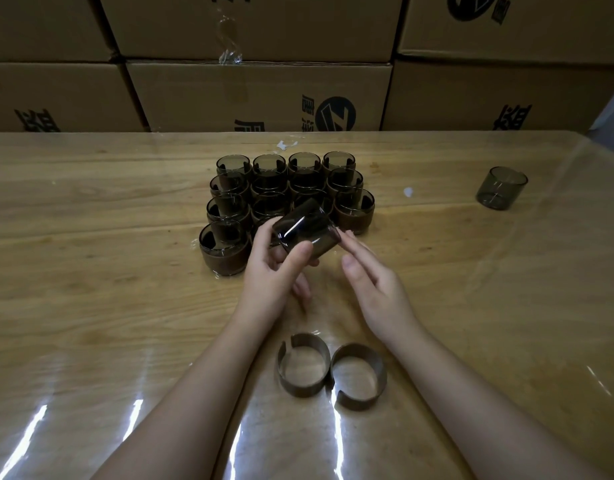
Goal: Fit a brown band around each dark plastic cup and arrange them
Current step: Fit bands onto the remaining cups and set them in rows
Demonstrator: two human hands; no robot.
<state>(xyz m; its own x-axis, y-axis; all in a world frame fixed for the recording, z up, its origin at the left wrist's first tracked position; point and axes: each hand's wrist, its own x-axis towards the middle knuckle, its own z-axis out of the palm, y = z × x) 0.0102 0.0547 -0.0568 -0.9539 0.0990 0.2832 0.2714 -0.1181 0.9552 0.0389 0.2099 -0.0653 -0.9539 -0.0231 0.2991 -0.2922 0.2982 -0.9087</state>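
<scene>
I see my left hand (274, 268) with its grip closed around one bare, empty dark cup (303, 230), tipped just in front of the banded cups (288, 199), my right hand (374, 282) loose with fingertips touching it, two brown bands (331, 370) nearer me, and one spare cup (502, 188) far right on the surface (90, 271).

The near middle of the banded cups (287, 199) is covered by the held cup (305, 230) and the left hand (274, 268), so the count there cannot be settled. Far cups are partly masked by nearer ones, and their bands are mostly unseen. Part of the held cup's wall is hidden under the left thumb. Both forearms are cut off at the near edge. The cardboard boxes (257, 95) are cropped, and their print is perhaps half shown.
</scene>
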